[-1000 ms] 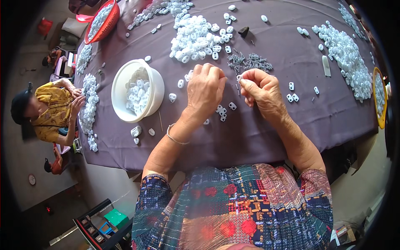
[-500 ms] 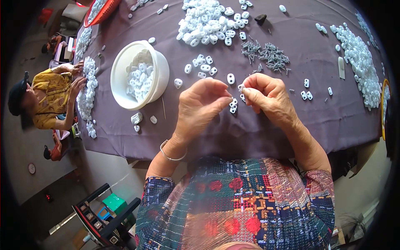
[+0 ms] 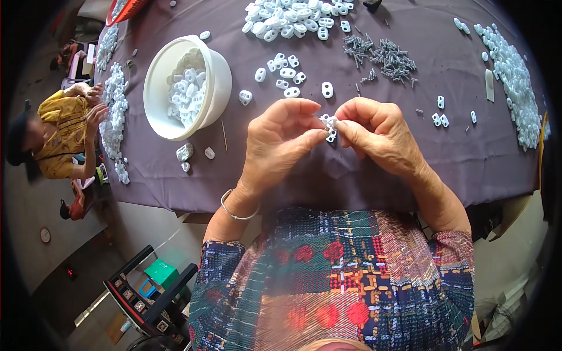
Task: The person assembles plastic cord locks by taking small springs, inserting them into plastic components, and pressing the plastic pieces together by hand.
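In front of me my right hand [image 3: 377, 134] pinches a small white two-hole plastic piece [image 3: 332, 121] between thumb and fingertips. Right beside it, my left hand [image 3: 281, 131] has its thumb and fingers closed toward each other, the tips by that piece; whatever they pinch is too small to make out. Another white piece [image 3: 331, 138] shows just below the fingertips. Beyond the hands lie a single two-hole piece [image 3: 327, 89] and a loose group of white pieces [image 3: 287, 73]. Small grey metal screws or pins [image 3: 397, 60] are heaped farther off to the right.
A white tub [image 3: 221, 88] of white pieces stands at left, near a thin stick [image 3: 224, 136] and a stone-like lump [image 3: 185, 152]. More pieces pile up at the far side [image 3: 287, 20] and right [image 3: 515, 88]. A person in yellow [image 3: 64, 131] works at the left edge.
My two hands have come closer together, bringing the left fingertips to the white piece in my right hand. The view has shifted slightly, so the tabletop things sit higher.
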{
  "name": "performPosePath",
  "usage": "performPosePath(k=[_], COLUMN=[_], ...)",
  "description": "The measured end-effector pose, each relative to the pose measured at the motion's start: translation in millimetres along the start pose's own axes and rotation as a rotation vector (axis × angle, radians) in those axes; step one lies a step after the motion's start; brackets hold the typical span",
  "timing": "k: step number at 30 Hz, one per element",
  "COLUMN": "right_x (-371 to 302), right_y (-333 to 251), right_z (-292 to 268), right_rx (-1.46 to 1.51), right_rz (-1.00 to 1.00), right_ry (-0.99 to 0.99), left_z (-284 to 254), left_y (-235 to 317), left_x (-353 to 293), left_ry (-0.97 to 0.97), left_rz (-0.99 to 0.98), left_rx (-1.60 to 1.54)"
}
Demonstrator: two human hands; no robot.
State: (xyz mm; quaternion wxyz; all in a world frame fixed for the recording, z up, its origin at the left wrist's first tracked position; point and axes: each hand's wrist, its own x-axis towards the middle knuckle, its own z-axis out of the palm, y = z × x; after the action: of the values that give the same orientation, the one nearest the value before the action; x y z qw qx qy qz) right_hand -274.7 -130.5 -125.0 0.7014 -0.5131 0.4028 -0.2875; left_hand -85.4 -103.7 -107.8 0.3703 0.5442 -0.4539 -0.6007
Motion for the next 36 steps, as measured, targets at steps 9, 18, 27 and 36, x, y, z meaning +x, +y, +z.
performPosePath(k=[9, 18, 27, 36], right_x=[0, 2, 2, 2], right_y=[9, 14, 12, 0], right_z=[2, 2, 1, -2], right_rx=[-0.111, -0.257, -0.287, 0.061], right_rz=[-0.106, -0.227, -0.236, 0.071], right_ry=[-0.004, 0.033, 0.006, 0.003], left_z=[3, 7, 3, 3], left_y=[-2, -3, -6, -1], left_x=[-1, -3, 0, -5], left_ry=[0.017, 0.048, 0.001, 0.043], left_rz=[-0.003, 0.032, 0.045, -0.015], left_rx=[0.016, 0.107, 0.078, -0.029])
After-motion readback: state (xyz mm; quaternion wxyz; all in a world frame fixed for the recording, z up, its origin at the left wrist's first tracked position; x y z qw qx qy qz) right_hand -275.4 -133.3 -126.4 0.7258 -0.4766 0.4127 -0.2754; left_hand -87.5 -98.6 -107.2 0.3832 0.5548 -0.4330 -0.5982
